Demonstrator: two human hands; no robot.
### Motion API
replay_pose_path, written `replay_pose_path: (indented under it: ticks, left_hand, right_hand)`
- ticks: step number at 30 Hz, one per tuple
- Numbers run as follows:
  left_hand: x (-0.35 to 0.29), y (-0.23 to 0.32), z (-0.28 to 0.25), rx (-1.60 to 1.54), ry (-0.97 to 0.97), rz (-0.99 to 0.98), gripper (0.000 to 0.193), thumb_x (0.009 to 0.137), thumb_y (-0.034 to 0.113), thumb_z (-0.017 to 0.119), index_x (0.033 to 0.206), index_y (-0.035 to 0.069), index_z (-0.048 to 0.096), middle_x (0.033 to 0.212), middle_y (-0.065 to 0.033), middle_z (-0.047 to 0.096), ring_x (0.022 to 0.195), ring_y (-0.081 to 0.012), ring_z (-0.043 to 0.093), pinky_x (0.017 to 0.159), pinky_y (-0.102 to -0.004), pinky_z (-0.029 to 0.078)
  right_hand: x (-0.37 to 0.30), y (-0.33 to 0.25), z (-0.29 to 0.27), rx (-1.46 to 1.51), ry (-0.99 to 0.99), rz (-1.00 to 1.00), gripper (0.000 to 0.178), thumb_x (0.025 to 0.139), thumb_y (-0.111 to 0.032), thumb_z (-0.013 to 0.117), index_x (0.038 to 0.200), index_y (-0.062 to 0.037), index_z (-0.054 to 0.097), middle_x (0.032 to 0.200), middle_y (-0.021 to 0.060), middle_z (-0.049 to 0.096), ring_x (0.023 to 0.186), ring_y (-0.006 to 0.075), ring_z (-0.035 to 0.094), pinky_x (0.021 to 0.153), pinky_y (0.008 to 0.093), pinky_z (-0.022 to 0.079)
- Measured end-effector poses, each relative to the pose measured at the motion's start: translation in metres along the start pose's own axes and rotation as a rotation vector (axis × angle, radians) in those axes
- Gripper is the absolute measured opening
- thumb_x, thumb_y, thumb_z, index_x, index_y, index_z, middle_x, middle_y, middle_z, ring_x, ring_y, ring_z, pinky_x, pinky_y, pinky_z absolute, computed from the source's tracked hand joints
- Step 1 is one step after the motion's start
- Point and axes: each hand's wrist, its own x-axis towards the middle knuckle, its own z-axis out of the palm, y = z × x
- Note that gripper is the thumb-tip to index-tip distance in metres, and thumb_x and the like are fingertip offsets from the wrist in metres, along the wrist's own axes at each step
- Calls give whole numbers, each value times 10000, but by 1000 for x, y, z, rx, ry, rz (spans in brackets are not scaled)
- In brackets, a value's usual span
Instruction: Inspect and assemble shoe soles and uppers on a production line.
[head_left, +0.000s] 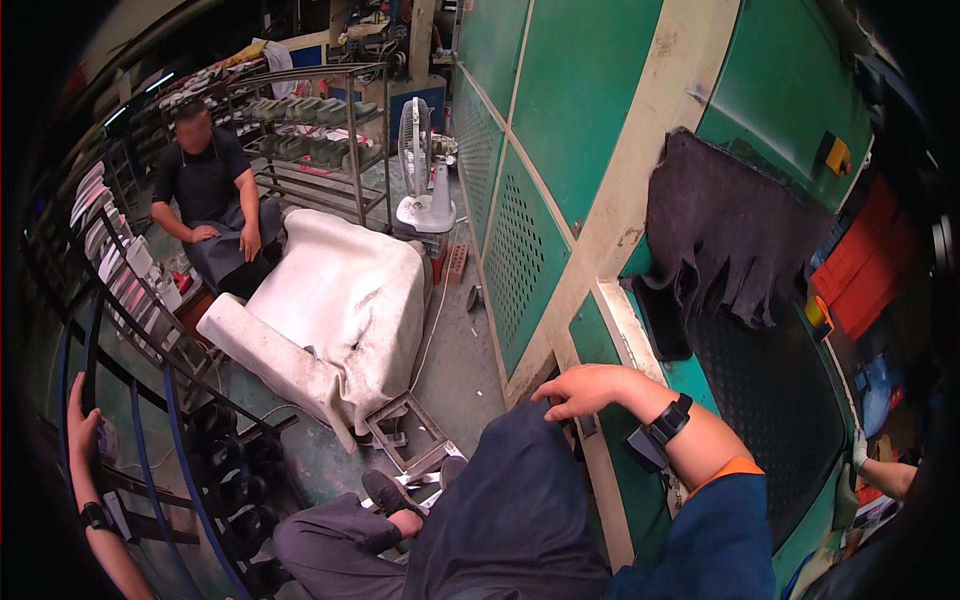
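While seated: R hand (pixel 585 390) spread flat on knee (pixel 520 440), L hand (pixel 82 430) curled round rack bar (pixel 92 350).

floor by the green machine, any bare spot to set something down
Bare concrete runs between the white covered seat and the green perforated panels. Crowded by the metal frame, the fan, and the rack near the left hand.

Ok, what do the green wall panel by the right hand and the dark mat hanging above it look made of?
The green perforated wall panel looks like painted sheet metal: flat, with regular punched holes. The dark ragged-edged mat looks like felt or coarse fabric: matte, drooping, its edge torn in strips. The right hand rests on dark blue cloth over the knee.
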Motion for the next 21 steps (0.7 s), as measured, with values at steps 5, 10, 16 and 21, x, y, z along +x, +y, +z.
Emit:
replay_pose_path:
  ticks: [5,10,16,21]
  left_hand:
    - [-15,-53,-56,204,151,231,836,716,-6,477,1536,123,371,1510,-39,448,734,-93,545,631,-234,467]
    - [-12,-18,-18,74,116,96,818,726,-14,472,1529,116,383,1513,-55,448,944,-121,540,673,-229,475]
    - [-38,16,-28,22,89,-50,805,733,-32,468,1524,87,386,1545,-62,417,1164,-137,552,731,-225,489]
    - [-14,0,-14,9,59,21,809,735,-37,471,1529,89,378,1560,-64,398,1184,-145,543,706,-218,485]
  right_hand:
    - [12,-8,-2,28,-29,-43,565,919,-419,623,1378,-98,551,1168,170,690,1106,346,640,954,421,489]
    - [6,-5,1,-25,-8,-42,572,941,-428,600,1395,-88,525,1097,124,709,1029,302,664,889,403,504]
    - [8,-7,2,-10,-18,-54,572,942,-426,597,1398,-87,523,1096,122,710,1025,301,664,887,402,503]
    - [2,-4,3,-10,-10,-30,564,937,-418,611,1389,-91,531,1095,130,710,1019,305,667,883,404,504]
